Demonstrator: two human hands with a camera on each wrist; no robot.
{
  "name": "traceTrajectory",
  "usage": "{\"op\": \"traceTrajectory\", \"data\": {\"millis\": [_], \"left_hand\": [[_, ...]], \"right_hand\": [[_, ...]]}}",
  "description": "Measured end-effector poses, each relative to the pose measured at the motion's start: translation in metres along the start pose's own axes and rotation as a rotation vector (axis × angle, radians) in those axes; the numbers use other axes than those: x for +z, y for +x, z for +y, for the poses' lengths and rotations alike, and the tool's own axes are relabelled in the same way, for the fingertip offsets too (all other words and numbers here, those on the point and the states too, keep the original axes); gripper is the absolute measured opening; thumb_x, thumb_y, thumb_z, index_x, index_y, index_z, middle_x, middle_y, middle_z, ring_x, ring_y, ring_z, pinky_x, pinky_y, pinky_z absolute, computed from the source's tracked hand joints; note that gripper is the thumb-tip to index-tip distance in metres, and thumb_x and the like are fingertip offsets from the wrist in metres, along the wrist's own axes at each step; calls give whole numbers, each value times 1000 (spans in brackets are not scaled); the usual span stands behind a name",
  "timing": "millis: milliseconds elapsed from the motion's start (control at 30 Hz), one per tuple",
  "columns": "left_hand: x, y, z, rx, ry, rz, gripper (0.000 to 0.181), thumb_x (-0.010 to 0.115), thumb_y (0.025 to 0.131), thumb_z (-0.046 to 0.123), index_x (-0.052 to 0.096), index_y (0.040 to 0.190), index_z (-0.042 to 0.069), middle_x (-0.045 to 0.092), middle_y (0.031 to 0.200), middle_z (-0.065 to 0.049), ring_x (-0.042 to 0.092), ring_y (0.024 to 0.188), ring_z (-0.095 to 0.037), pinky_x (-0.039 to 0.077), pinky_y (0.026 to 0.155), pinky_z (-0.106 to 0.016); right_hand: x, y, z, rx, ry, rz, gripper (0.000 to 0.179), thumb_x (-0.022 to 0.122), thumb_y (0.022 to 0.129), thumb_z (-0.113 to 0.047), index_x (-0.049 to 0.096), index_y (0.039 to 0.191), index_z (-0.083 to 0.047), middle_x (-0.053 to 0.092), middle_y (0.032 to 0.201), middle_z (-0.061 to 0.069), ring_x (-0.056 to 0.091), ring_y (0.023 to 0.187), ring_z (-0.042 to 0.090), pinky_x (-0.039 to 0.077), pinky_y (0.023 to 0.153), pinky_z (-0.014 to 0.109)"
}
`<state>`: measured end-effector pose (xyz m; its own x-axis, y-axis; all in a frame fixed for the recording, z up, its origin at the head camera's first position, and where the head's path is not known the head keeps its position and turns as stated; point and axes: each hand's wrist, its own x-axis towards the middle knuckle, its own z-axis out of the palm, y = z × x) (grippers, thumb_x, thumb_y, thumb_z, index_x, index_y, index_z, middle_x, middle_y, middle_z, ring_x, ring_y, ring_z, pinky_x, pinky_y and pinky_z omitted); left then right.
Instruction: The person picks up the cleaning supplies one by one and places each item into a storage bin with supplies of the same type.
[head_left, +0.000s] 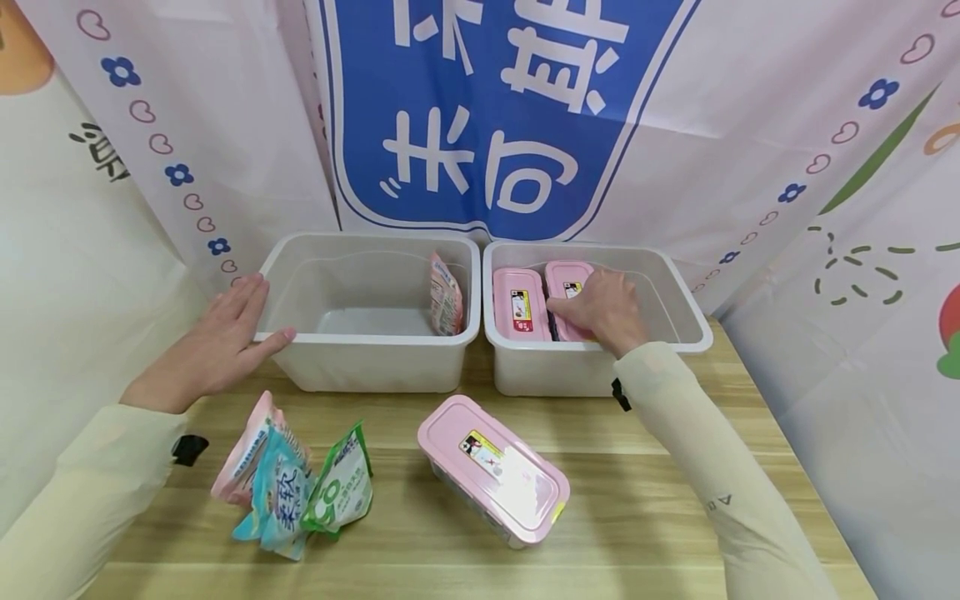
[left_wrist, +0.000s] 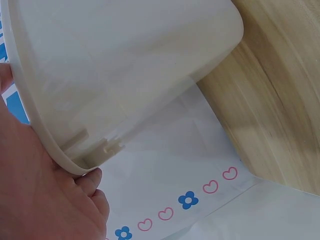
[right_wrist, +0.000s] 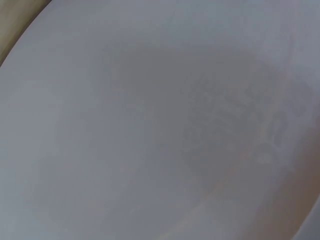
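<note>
My left hand (head_left: 217, 346) holds the near left corner of the left white plastic bin (head_left: 375, 367), its thumb over the front rim. In the left wrist view, fingers (left_wrist: 90, 184) lie against the rim's corner. My right hand (head_left: 603, 308) reaches into the right white bin (head_left: 551, 371) and grips a pink-lidded box (head_left: 567, 271), thumb on its left side. Beside that box sits another pink-lidded box (head_left: 506, 287). The right wrist view shows mostly the blurred bin wall (right_wrist: 125, 150); the hand's fingertips are hidden.
A third pink-lidded box (head_left: 517, 492) lies on the wooden table (head_left: 405, 558). At the left stand a pink pouch (head_left: 247, 458), a blue pouch (head_left: 281, 492) and a green-and-white pouch (head_left: 345, 487). Another pink pouch (head_left: 446, 300) leans inside the left bin.
</note>
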<state>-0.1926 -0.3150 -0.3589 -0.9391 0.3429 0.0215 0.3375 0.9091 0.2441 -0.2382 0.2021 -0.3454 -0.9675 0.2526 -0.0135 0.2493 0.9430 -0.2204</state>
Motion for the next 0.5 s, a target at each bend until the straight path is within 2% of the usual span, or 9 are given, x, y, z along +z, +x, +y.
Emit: {"op": "traceTrajectory", "data": {"millis": [233,500], "left_hand": [[-1,0,0,-3,-7,-2,97,43,109,57,-2,165,-8,-6,175,-29,-2,163,-50,-2,134,-61],[1,0,0,1,-1,12,97,44,108,57,-1,165,-8,-2,175,-31,1,163,-51,-1,134,-61]], "right_hand": [[3,0,0,6,19,-19,66,73,80,-71,62,81,-6,62,83,11,59,71,23,43,52,28],[5,1,0,-4,8,-31,68,72,81,-71,65,88,-3,62,88,13,60,80,27,45,60,31]]}}
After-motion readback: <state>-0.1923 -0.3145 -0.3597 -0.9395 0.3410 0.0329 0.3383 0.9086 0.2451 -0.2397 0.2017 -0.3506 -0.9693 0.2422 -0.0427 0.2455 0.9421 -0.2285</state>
